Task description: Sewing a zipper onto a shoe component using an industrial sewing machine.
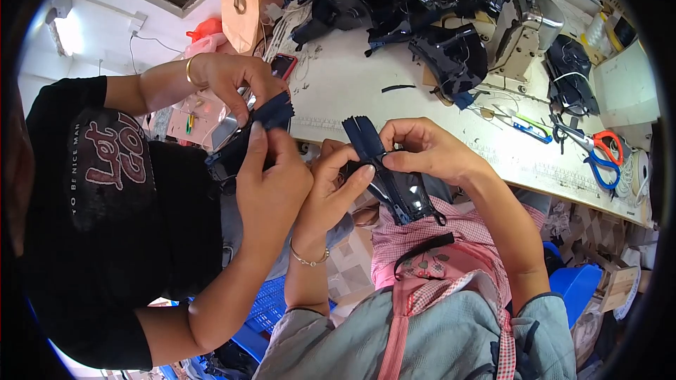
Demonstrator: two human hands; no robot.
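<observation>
White worktop (327, 74) spans the view from twelve round to three o'clock, bearing a dark, glossy heap (415, 0) at one, a sewing machine (528, 35) at two and scissors (604, 158) at three. Just off centre, toward four o'clock, a navy zippered piece (398, 186) hangs above a pink checked apron (454, 204). The left hand (331, 186) grasps its left edge between thumb and fingers; the right hand (433, 151) pinches the zip band, thumb on top. At nine o'clock a co-worker (190, 204) handles a similar dark piece (274, 109). The zippered piece should feel light and floppy, its fabric band soft, its shiny panel probably slick and prone to creasing; the band's two edges, close to the zip, look the surest hold.
</observation>
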